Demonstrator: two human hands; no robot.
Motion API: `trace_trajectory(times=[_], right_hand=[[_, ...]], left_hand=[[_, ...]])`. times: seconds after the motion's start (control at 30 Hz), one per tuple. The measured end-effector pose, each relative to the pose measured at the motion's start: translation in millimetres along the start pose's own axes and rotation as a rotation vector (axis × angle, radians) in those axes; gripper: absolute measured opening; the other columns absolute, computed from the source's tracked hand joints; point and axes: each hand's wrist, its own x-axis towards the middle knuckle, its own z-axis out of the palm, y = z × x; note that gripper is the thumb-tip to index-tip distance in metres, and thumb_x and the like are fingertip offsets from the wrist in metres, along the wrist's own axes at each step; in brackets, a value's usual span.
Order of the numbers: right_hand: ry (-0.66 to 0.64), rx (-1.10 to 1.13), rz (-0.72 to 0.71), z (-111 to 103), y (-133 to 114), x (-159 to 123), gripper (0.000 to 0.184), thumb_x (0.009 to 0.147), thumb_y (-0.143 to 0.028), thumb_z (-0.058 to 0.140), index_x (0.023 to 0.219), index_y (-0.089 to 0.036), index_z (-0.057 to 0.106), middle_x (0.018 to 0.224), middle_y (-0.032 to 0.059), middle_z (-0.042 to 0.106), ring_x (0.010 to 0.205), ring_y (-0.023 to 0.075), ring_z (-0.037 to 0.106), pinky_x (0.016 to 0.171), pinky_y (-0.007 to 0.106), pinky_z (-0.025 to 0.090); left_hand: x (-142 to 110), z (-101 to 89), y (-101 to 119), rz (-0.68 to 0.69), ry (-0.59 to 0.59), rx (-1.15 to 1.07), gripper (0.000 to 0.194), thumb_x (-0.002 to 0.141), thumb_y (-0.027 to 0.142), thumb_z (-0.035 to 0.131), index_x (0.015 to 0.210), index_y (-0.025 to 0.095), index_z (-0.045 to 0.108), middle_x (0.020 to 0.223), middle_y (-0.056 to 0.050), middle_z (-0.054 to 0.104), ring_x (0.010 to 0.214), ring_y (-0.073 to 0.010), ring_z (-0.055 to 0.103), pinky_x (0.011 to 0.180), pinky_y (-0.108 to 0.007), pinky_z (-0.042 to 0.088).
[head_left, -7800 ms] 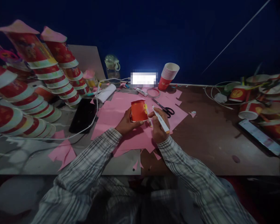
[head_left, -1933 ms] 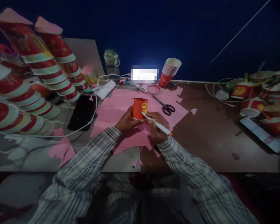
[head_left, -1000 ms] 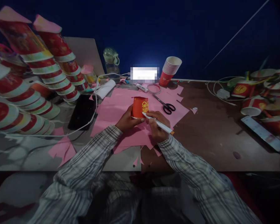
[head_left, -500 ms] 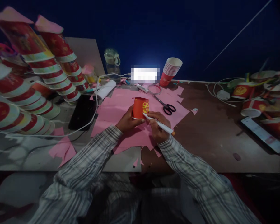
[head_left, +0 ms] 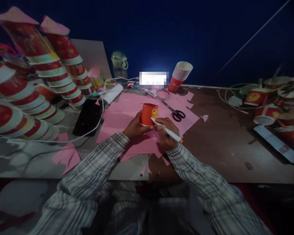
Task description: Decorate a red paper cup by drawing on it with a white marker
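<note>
My left hand (head_left: 136,126) is wrapped around a red paper cup (head_left: 147,115) with yellow markings on its side. In my right hand (head_left: 168,133) is a white marker (head_left: 170,132), its tip against or very close to the cup's side. Pink paper sheets (head_left: 122,112) lie on the table beneath both hands. Black-handled scissors (head_left: 177,115) rest on the paper just beyond my right hand. A white glue stick or tube (head_left: 150,93) and a roll of tape (head_left: 163,95) lie farther back.
Towers of red and white cups (head_left: 54,71) crowd the left side, near a dark phone (head_left: 87,118) crossed by a white cable. A leaning stack of paper cups (head_left: 180,75) and a clear bottle (head_left: 120,67) stand behind. Another phone (head_left: 275,143) lies at right beside more cups (head_left: 267,112).
The cup has turned slightly in my left hand, so the yellow markings show differently. The marker stays at its side. The whole view has shifted a little.
</note>
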Motion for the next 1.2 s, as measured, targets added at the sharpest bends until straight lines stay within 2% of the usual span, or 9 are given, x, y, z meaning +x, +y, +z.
trace_trajectory(times=[0.43, 0.63, 0.83, 1.0, 1.2], right_hand=[[-0.009, -0.042, -0.011, 1.7, 1.9, 0.1, 0.023, 0.101, -0.032, 0.051, 0.11, -0.019, 0.068, 0.091, 0.0091, 0.074, 0.083, 0.0218, 0.071, 0.071, 0.038, 0.06], [0.031, -0.013, -0.057, 3.9, 3.6, 0.1, 0.021, 0.1, -0.028, 0.052, 0.11, -0.019, 0.068, 0.092, 0.0102, 0.074, 0.085, 0.0228, 0.071, 0.072, 0.04, 0.06], [0.009, -0.023, -0.037, 3.2, 3.3, -0.4, 0.02, 0.098, -0.026, 0.054, 0.11, -0.018, 0.069, 0.092, 0.0102, 0.074, 0.085, 0.0224, 0.071, 0.074, 0.039, 0.06], [0.002, -0.074, 0.0, 0.4, 1.0, -1.9, 0.021, 0.098, -0.028, 0.052, 0.101, -0.019, 0.071, 0.088, 0.0088, 0.074, 0.086, 0.0236, 0.071, 0.078, 0.042, 0.06], [-0.006, -0.021, 0.002, 0.2, 1.2, -0.3, 0.022, 0.099, -0.03, 0.051, 0.108, -0.018, 0.068, 0.092, 0.0103, 0.074, 0.084, 0.0227, 0.071, 0.073, 0.04, 0.061]], left_hand=[[-0.9, 2.1, 0.6, 0.015, 0.012, 0.031, 0.09, 0.063, 0.057, 0.086, 0.133, 0.015, 0.046, 0.133, -0.019, 0.059, 0.121, -0.0327, 0.059, 0.104, -0.051, 0.048], [-0.3, 1.5, 0.2, 0.033, -0.007, 0.034, 0.089, 0.065, 0.055, 0.086, 0.133, 0.015, 0.047, 0.132, -0.018, 0.06, 0.119, -0.0313, 0.06, 0.104, -0.048, 0.049], [-1.5, 1.0, 1.5, 0.009, -0.004, 0.064, 0.09, 0.066, 0.055, 0.086, 0.136, 0.015, 0.045, 0.134, -0.018, 0.059, 0.12, -0.0313, 0.059, 0.103, -0.046, 0.05], [-1.6, 1.4, 2.5, 0.03, 0.008, 0.075, 0.093, 0.063, 0.057, 0.086, 0.135, 0.014, 0.047, 0.131, -0.018, 0.061, 0.118, -0.0316, 0.06, 0.104, -0.048, 0.049], [-1.6, 1.8, 3.5, 0.052, 0.003, 0.074, 0.091, 0.065, 0.062, 0.084, 0.134, 0.016, 0.047, 0.132, -0.017, 0.06, 0.118, -0.0307, 0.06, 0.104, -0.048, 0.049]])
